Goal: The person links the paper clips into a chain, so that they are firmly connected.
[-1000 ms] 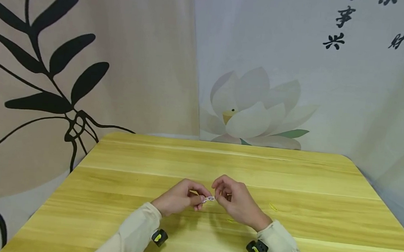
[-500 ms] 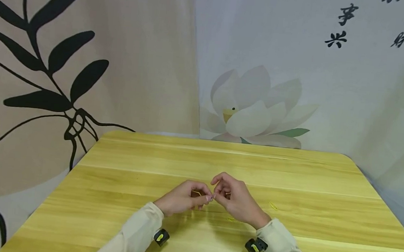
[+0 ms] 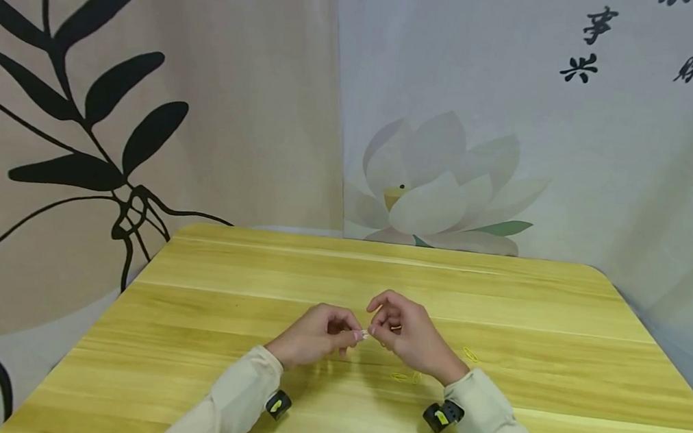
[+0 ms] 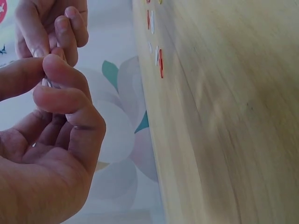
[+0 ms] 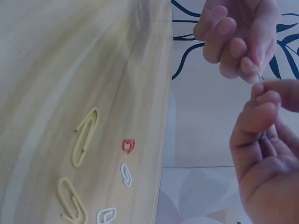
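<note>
My left hand [image 3: 314, 337] pinches a small white paperclip [image 3: 364, 334] between thumb and fingers above the middle of the table. From the other side my right hand [image 3: 407, 335] has its thumb and index fingertip on the clip's free end, its other fingers loosely bent. In the right wrist view the thin white clip [image 5: 259, 74] spans the two sets of fingertips. Most of it is hidden by fingers in the left wrist view, where only a sliver of the clip [image 4: 48, 83] shows.
Yellow paperclips [image 3: 470, 354] lie on the wooden table [image 3: 293, 260] near the right forearm. In the right wrist view, a red paperclip [image 5: 128, 145] and a white paperclip [image 5: 125, 175] lie beyond a yellow paperclip [image 5: 86, 136]. A printed curtain hangs behind the table.
The white piece in the left hand, plainly visible a second ago, is now mostly covered by fingertips. Both hands have risen slightly, and another yellow paperclip shows below the right hand.
</note>
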Motion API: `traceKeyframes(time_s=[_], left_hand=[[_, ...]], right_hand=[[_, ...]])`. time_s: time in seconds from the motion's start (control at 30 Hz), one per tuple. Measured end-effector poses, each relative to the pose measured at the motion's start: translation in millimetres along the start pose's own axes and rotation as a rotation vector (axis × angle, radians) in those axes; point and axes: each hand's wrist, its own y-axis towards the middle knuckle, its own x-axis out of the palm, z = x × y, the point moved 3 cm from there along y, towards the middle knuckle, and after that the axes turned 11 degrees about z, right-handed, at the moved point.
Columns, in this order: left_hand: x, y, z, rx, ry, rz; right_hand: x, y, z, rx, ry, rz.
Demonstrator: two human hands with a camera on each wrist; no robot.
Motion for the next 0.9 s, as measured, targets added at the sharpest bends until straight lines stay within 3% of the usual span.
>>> traceKeyframes(time_s=[0.23,0.5,0.7,0.9], left_hand=[[-1.7,2.1,0.1,-0.001,0.018,0.036],[-1.0,2.3,-3.1,-0.007,0.01,0.033],[0.2,0.8,-3.8,-0.021,0.013,0.041],[1.4,0.2,-1.3,-0.023,0.014,0.038]], right_hand=[[-9.6,3.3,3.9,0.011,-0.092,0.018],[-3.8,8.6,11.2,-0.032,-0.429,-0.09],[8.6,14.9,13.4,-0.013,-0.653,-0.132],[15.8,16.4,14.0,0.044,-0.757,-0.182]])
